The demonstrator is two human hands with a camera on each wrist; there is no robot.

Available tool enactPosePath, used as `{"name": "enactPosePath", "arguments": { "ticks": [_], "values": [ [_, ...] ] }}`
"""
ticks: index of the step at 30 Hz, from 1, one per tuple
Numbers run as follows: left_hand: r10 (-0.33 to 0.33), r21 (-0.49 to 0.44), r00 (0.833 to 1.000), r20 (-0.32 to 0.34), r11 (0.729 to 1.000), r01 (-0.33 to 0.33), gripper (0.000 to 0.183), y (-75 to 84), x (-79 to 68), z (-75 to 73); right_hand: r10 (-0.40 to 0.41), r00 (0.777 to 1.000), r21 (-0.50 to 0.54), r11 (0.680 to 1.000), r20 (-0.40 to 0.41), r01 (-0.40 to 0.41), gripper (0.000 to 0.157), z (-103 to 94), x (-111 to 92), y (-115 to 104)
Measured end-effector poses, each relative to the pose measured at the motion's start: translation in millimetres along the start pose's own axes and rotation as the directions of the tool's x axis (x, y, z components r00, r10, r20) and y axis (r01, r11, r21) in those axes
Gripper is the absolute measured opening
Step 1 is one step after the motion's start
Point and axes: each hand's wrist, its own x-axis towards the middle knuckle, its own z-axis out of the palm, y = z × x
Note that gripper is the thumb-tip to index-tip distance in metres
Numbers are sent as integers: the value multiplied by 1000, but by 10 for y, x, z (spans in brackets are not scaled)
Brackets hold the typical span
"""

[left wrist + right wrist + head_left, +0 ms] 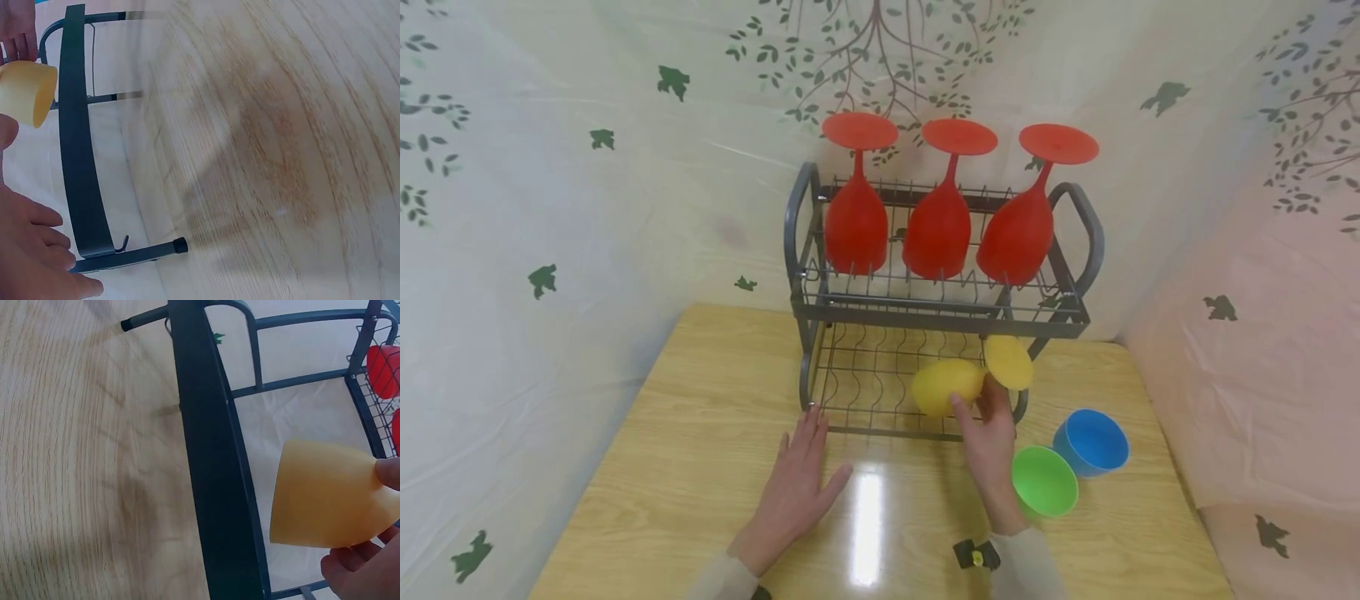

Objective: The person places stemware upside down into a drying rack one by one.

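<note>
My right hand [988, 446] grips a yellow goblet [946, 387] near its stem, thumb on the bowl. The goblet lies tipped on its side, its round foot to the right, over the lower tier of a dark dish rack [880, 315]. In the right wrist view the goblet's bowl [331, 497] shows its wide mouth beyond the rack's front bar. My left hand [793, 483] is flat with its fingers extended, fingertips right at the rack's lower left front corner. Three red goblets [856, 225] stand upside down along the rack's upper tier.
A green bowl [1045, 482] and a blue bowl [1091, 442] stand on the wooden table [647, 433], to the right of my right forearm. Pale curtains [550, 208] with leaf prints hang behind the rack and along both sides.
</note>
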Motion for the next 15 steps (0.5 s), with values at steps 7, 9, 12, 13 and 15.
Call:
{"name": "enactPosePath", "arguments": {
  "ticks": [7, 9, 12, 13, 15],
  "values": [
    [13, 84, 999, 39, 996, -16, 85, -34, -9, 46, -92, 995, -98, 991, -41, 88, 65, 39, 25, 109],
    [15, 89, 999, 41, 996, -18, 85, -35, -12, 53, -100, 994, -132, 987, -51, 92, 65, 40, 31, 134],
    [14, 87, 999, 39, 996, -17, 84, -30, -10, 54, -114, 991, -172, 980, -64, 102, 64, 39, 49, 183],
    [14, 84, 999, 39, 996, -17, 83, -28, -10, 55, -121, 990, -178, 978, -67, 107, 64, 37, 56, 197],
    [16, 84, 999, 38, 996, -19, 82, -26, -8, 56, -134, 988, -195, 974, -73, 117, 63, 32, 73, 224]
  ]
}}
